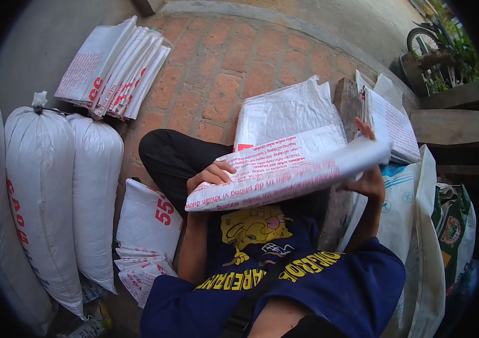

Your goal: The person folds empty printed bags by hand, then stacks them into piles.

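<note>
A white woven plastic sack [284, 169] with red print is folded into a long flat strip across my lap. My left hand [211, 174] is closed on its left end, fingers bent over the top face. My right hand [370, 179] is at the right end, partly hidden by the sack; one finger sticks up behind it and the rest wrap below. That end of the sack is smeared by motion. Just beyond lies another flat white sack [290, 107] on the brick floor, partly under the folded one.
A pile of folded sacks [115, 67] stands at the upper left. Full tied sacks [42, 186] line the left side. More folded sacks [149, 219] lie by my left arm. On the right are a stack of sacks [391, 124], a wooden beam [345, 101] and a bicycle wheel [422, 42].
</note>
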The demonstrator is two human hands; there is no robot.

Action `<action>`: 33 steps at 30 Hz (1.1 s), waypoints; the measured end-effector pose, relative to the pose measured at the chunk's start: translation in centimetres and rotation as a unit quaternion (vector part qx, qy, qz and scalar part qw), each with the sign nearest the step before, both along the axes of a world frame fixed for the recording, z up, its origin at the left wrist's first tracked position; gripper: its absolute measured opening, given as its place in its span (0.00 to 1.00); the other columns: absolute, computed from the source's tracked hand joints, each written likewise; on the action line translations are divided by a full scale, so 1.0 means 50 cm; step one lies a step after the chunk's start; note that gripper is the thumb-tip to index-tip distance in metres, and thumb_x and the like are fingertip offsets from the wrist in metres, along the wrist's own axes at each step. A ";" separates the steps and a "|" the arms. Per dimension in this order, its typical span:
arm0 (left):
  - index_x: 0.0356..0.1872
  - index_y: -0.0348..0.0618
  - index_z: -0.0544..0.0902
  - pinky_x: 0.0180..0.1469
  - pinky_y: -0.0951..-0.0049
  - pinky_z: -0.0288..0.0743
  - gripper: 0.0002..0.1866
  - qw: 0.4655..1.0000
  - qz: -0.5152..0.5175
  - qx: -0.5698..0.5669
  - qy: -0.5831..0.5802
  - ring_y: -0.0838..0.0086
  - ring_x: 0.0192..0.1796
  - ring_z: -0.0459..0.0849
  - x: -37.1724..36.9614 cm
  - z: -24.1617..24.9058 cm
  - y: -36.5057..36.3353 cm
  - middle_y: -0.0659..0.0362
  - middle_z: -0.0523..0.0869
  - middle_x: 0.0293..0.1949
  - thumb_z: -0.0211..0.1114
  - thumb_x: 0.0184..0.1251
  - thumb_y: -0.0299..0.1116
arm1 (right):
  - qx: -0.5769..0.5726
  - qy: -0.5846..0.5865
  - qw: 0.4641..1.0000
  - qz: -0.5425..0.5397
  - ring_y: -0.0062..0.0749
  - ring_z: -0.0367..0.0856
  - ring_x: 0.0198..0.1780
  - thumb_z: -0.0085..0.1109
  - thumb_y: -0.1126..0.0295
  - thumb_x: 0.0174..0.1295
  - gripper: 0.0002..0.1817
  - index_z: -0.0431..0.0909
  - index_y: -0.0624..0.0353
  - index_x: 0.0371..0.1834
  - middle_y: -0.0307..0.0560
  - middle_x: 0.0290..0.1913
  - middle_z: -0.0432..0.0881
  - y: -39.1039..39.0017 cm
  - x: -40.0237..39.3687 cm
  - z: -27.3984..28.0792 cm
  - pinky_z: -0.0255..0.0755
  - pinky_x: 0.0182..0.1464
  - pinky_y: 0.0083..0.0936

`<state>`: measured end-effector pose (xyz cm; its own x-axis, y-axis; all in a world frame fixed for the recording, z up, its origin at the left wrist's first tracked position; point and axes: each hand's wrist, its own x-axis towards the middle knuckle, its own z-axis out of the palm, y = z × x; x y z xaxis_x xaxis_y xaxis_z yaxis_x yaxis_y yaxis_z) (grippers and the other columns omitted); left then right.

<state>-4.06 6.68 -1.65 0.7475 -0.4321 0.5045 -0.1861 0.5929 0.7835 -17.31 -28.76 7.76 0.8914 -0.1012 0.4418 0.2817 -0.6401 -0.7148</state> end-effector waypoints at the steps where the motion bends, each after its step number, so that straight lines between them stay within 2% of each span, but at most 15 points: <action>1: 0.32 0.41 0.81 0.55 0.56 0.72 0.16 1.000 -0.010 -0.007 0.021 0.60 0.47 0.83 -0.003 0.012 -0.002 0.54 0.86 0.34 0.74 0.56 0.42 | -0.005 0.047 0.999 -0.016 0.41 0.67 0.69 0.79 0.43 0.35 0.68 0.47 0.58 0.77 0.58 0.72 0.61 -0.009 -0.003 -0.015 0.59 0.69 0.36; 3: 0.31 0.41 0.81 0.55 0.57 0.72 0.15 0.999 -0.035 0.000 0.004 0.60 0.47 0.83 -0.004 0.052 -0.006 0.54 0.86 0.34 0.74 0.57 0.42 | 0.286 0.107 0.952 -0.032 0.39 0.73 0.64 0.65 0.45 0.53 0.53 0.48 0.58 0.77 0.58 0.67 0.69 -0.014 -0.008 -0.058 0.59 0.69 0.35; 4: 0.30 0.41 0.81 0.56 0.57 0.71 0.15 0.998 -0.059 0.006 -0.016 0.60 0.47 0.83 -0.001 0.065 -0.011 0.54 0.85 0.34 0.74 0.57 0.41 | 0.531 0.162 0.832 -0.017 0.38 0.75 0.61 0.57 0.46 0.62 0.45 0.50 0.59 0.76 0.57 0.63 0.74 -0.024 -0.012 -0.088 0.59 0.69 0.34; 6: 0.36 0.42 0.80 0.60 0.55 0.69 0.17 0.994 -0.069 0.018 -0.082 0.60 0.48 0.83 0.007 0.061 -0.011 0.54 0.85 0.38 0.74 0.56 0.43 | 0.307 0.252 0.913 -0.087 0.38 0.76 0.61 0.41 0.50 0.70 0.28 0.70 0.58 0.63 0.52 0.48 0.84 -0.050 -0.023 -0.138 0.51 0.73 0.38; 8: 0.47 0.40 0.78 0.63 0.54 0.66 0.24 0.976 0.117 0.176 -0.052 0.59 0.52 0.82 -0.013 0.087 -0.027 0.54 0.84 0.46 0.75 0.55 0.44 | -0.022 0.018 0.996 0.079 0.38 0.79 0.58 0.45 0.54 0.70 0.18 0.81 0.54 0.39 0.43 0.37 0.87 -0.113 -0.024 -0.158 0.45 0.74 0.43; 9: 0.56 0.38 0.73 0.65 0.57 0.65 0.32 0.913 0.090 0.352 -0.185 0.59 0.57 0.79 0.020 0.015 0.006 0.53 0.81 0.52 0.75 0.55 0.44 | 0.013 -0.006 1.000 0.005 0.40 0.80 0.57 0.46 0.58 0.69 0.17 0.80 0.50 0.25 0.39 0.32 0.87 -0.079 -0.028 -0.152 0.38 0.75 0.48; 12: 0.57 0.39 0.75 0.66 0.60 0.64 0.28 0.928 0.036 0.362 -0.083 0.62 0.63 0.76 0.003 -0.107 -0.017 0.52 0.80 0.56 0.69 0.61 0.44 | 0.126 0.012 0.990 0.065 0.44 0.81 0.52 0.50 0.57 0.67 0.16 0.78 0.53 0.26 0.47 0.33 0.85 -0.091 -0.053 -0.191 0.52 0.71 0.49; 16: 0.48 0.37 0.81 0.66 0.59 0.64 0.20 0.960 -0.011 0.266 -0.084 0.64 0.58 0.81 -0.014 -0.107 -0.034 0.51 0.85 0.49 0.66 0.64 0.44 | 0.311 0.039 0.944 0.103 0.43 0.79 0.44 0.57 0.54 0.63 0.16 0.78 0.58 0.32 0.53 0.36 0.83 -0.110 -0.098 -0.211 0.64 0.61 0.44; 19: 0.39 0.35 0.84 0.55 0.64 0.75 0.16 0.976 -0.072 0.204 -0.001 0.66 0.48 0.85 -0.021 -0.094 -0.037 0.54 0.87 0.40 0.71 0.59 0.38 | 0.249 0.041 0.965 0.075 0.48 0.75 0.59 0.59 0.52 0.60 0.16 0.78 0.54 0.32 0.56 0.51 0.82 -0.099 -0.099 -0.173 0.61 0.65 0.45; 21: 0.40 0.35 0.85 0.54 0.63 0.75 0.16 0.973 -0.092 0.211 -0.023 0.66 0.48 0.85 -0.013 -0.057 -0.031 0.53 0.87 0.41 0.73 0.57 0.38 | -0.095 0.131 0.987 -0.015 0.50 0.62 0.73 0.61 0.50 0.57 0.15 0.77 0.49 0.31 0.54 0.64 0.75 -0.088 -0.091 -0.148 0.55 0.69 0.45; 24: 0.40 0.36 0.85 0.52 0.63 0.75 0.17 0.972 -0.106 0.192 -0.086 0.65 0.45 0.85 0.012 -0.047 -0.040 0.53 0.87 0.39 0.76 0.54 0.37 | -0.195 0.251 0.946 0.056 0.50 0.56 0.76 0.61 0.52 0.58 0.12 0.77 0.47 0.32 0.50 0.68 0.72 -0.125 -0.104 -0.138 0.52 0.71 0.46; 25: 0.42 0.35 0.84 0.53 0.62 0.75 0.19 0.972 -0.089 0.195 -0.101 0.65 0.46 0.84 0.016 -0.040 -0.041 0.53 0.87 0.40 0.76 0.54 0.37 | -0.095 0.267 0.957 0.069 0.51 0.63 0.73 0.62 0.53 0.58 0.12 0.77 0.49 0.32 0.50 0.64 0.76 -0.131 -0.109 -0.153 0.53 0.71 0.47; 31: 0.60 0.35 0.72 0.59 0.62 0.71 0.31 0.915 -0.074 0.396 -0.009 0.56 0.59 0.77 -0.014 -0.047 -0.039 0.44 0.78 0.55 0.71 0.54 0.34 | 0.065 0.315 0.946 -0.043 0.49 0.74 0.59 0.61 0.54 0.57 0.14 0.80 0.44 0.44 0.42 0.67 0.72 -0.075 -0.153 -0.194 0.56 0.68 0.42; 32: 0.60 0.35 0.72 0.59 0.62 0.71 0.31 0.914 -0.078 0.397 -0.007 0.56 0.59 0.77 -0.015 -0.058 -0.035 0.44 0.78 0.55 0.71 0.54 0.34 | 0.067 0.318 0.945 -0.047 0.49 0.74 0.59 0.61 0.54 0.57 0.14 0.80 0.44 0.44 0.42 0.67 0.72 -0.069 -0.161 -0.206 0.56 0.68 0.42; 33: 0.60 0.36 0.72 0.60 0.61 0.70 0.31 0.904 -0.088 0.415 -0.055 0.55 0.59 0.77 -0.016 -0.038 -0.037 0.44 0.78 0.56 0.71 0.55 0.34 | -0.065 0.286 0.954 -0.065 0.47 0.73 0.59 0.61 0.56 0.55 0.19 0.79 0.42 0.51 0.41 0.67 0.71 -0.060 -0.170 -0.212 0.57 0.67 0.39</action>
